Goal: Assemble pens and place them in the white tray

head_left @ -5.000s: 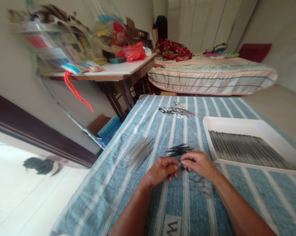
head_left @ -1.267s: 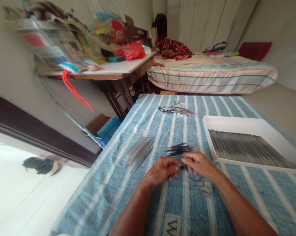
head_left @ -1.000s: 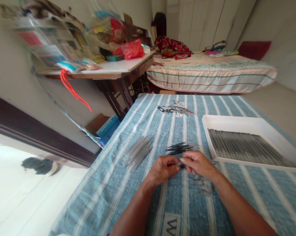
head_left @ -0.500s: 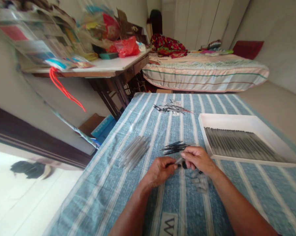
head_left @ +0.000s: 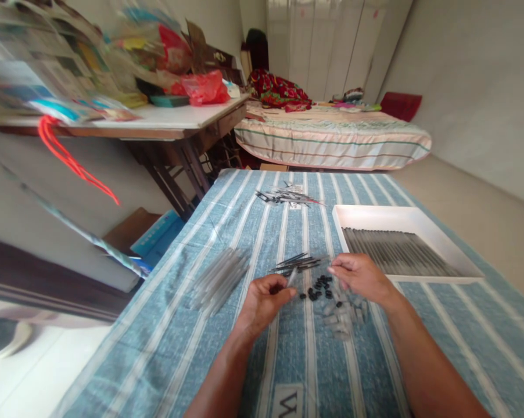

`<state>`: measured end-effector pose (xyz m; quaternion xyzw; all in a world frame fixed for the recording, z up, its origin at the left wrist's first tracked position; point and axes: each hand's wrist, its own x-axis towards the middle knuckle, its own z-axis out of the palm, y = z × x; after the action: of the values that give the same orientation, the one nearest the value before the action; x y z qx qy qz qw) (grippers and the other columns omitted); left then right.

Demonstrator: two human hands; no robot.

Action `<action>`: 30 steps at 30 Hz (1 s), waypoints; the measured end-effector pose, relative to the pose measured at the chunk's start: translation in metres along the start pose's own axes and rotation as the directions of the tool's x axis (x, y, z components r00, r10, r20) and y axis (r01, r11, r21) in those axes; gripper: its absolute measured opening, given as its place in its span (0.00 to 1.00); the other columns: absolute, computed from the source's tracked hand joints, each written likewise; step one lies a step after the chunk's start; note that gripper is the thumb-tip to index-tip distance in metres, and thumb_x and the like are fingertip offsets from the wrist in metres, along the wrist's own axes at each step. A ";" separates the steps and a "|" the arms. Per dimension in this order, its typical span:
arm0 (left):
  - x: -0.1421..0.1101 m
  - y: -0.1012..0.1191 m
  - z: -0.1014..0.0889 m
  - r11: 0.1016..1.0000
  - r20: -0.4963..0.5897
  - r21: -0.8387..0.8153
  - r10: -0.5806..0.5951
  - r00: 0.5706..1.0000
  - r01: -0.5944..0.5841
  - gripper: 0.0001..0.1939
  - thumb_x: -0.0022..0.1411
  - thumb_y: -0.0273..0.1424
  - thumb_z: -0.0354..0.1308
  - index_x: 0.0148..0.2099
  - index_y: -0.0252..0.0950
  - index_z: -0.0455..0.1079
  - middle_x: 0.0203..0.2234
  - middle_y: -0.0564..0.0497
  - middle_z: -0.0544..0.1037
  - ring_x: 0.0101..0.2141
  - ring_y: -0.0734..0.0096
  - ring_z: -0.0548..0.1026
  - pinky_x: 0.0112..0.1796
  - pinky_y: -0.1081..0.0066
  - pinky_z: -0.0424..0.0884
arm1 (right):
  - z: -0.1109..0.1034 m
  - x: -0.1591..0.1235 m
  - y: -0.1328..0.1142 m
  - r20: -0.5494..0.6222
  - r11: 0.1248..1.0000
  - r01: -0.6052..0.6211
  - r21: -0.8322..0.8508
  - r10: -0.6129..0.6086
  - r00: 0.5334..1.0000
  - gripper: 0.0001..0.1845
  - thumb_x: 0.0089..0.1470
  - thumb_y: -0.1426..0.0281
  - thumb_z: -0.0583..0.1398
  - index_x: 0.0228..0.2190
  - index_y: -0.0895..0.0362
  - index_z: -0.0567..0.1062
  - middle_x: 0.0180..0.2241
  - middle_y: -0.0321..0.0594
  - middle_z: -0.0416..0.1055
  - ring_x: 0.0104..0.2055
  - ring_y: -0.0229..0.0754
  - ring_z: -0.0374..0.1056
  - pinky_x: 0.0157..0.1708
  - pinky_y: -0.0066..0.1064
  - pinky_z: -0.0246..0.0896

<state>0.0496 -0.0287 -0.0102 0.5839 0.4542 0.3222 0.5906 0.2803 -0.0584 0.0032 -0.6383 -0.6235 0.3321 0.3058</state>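
My left hand (head_left: 265,295) pinches a short translucent piece like a pen barrel (head_left: 293,275), which points up between thumb and forefinger. To its right, my right hand (head_left: 358,275) has thumb and forefinger together near the far ends of the black pen refills (head_left: 297,263); what they hold, if anything, is too small to make out. Small black plugs (head_left: 318,288) lie scattered between the hands. Clear caps (head_left: 343,319) are heaped below my right hand. On the left rests a bundle of translucent pen barrels (head_left: 222,280).
A white tray (head_left: 412,213) holding a row of dark-filled pens (head_left: 397,251) stands at right. Loose thin refills (head_left: 286,196) lie at the far end of the striped cloth (head_left: 227,360). Beyond are a cluttered desk (head_left: 201,119) and a bed (head_left: 332,139).
My hands have moved apart, the left going left with the translucent piece. The black plugs between them now show. The whole view has shifted slightly.
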 end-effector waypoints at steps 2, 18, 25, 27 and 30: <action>0.001 0.000 0.001 0.996 -0.019 -0.090 -0.010 1.000 0.008 0.09 0.46 0.32 0.64 0.24 0.33 0.69 0.16 0.59 0.66 0.19 0.81 0.60 0.22 0.77 0.54 | 0.002 -0.004 0.006 0.004 0.988 0.002 -0.155 -0.002 1.000 0.11 0.50 0.64 0.57 0.22 0.56 0.70 0.14 0.31 0.63 0.18 0.35 0.59 0.20 0.25 0.49; -0.003 0.009 -0.002 0.906 -0.150 -0.412 0.040 0.988 -0.099 0.09 0.48 0.33 0.64 0.28 0.33 0.68 0.21 0.53 0.76 0.18 0.80 0.67 0.19 0.78 0.59 | 0.034 -0.026 0.000 -0.031 0.750 -0.195 -0.632 0.227 0.973 0.04 0.47 0.70 0.59 0.25 0.55 0.74 0.26 0.39 0.73 0.30 0.42 0.67 0.23 0.28 0.43; -0.004 0.008 -0.003 0.847 -0.188 -0.508 0.069 0.980 -0.157 0.10 0.50 0.34 0.63 0.29 0.33 0.67 0.24 0.50 0.78 0.19 0.79 0.69 0.20 0.78 0.61 | 0.049 -0.047 -0.026 -0.049 0.911 -0.024 -0.412 0.004 0.999 0.07 0.50 0.71 0.53 0.25 0.56 0.71 0.19 0.32 0.66 0.23 0.35 0.61 0.23 0.25 0.47; -0.004 0.007 -0.002 0.846 -0.175 -0.510 0.077 0.982 -0.157 0.10 0.50 0.33 0.63 0.30 0.33 0.66 0.24 0.51 0.78 0.18 0.79 0.69 0.20 0.78 0.61 | 0.057 -0.050 -0.033 -0.030 0.945 0.034 -0.325 -0.046 0.998 0.08 0.50 0.72 0.53 0.23 0.56 0.70 0.18 0.31 0.64 0.21 0.34 0.60 0.23 0.24 0.47; -0.004 0.006 -0.001 0.847 -0.154 -0.507 0.093 0.984 -0.160 0.10 0.51 0.33 0.63 0.30 0.33 0.66 0.23 0.51 0.78 0.18 0.79 0.69 0.20 0.78 0.61 | 0.066 -0.050 -0.037 -0.039 0.968 0.073 -0.241 -0.085 0.996 0.08 0.49 0.73 0.53 0.22 0.57 0.70 0.17 0.31 0.63 0.21 0.33 0.58 0.22 0.23 0.48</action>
<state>0.0482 -0.0313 -0.0035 0.4114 0.3469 0.5060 0.6740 0.2045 -0.1084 -0.0040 -0.6530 -0.6764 0.2263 0.2546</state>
